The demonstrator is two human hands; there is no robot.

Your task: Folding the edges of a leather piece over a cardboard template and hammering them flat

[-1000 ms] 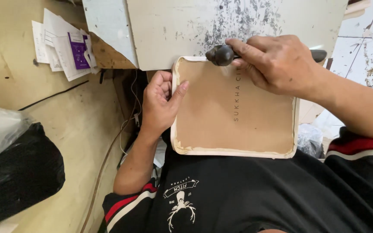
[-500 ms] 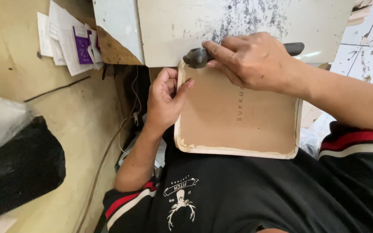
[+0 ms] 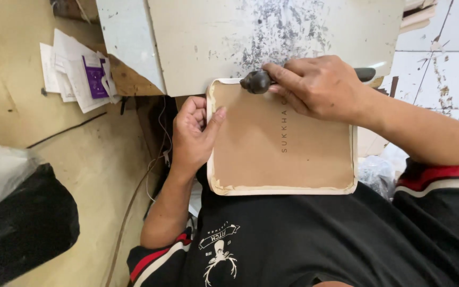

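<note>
A: Black bag, far left, on the plywood tabletop; clear plastic lies over its top. Paper slips, one purple, sit up by the wall edge.

B: Next item, moving right?

A: Left hand. Fingers curled, thumb pressed flat on the panel's left rim. It steadies, no more.

B: And the panel itself?

A: Tan board face, cream material folded over all four edges, lettering down the middle. It lies flat across the person's lap, top edge against the grey slab.

B: Tool?

A: Hammer, dark rounded head, on the top rim near the left corner. Right hand grips the handle close to the head, fingers closed round it, forefinger stretched toward the head.

B: Notes on doing this step well?

A: My judgement: keep the head face square to the folded rim so it flattens the cream edge without denting the board. Work short strokes along the rim. Left thumb should stay clear of the head's path. The lower left corner shows puckered folds, so corners likely need more care.
</note>
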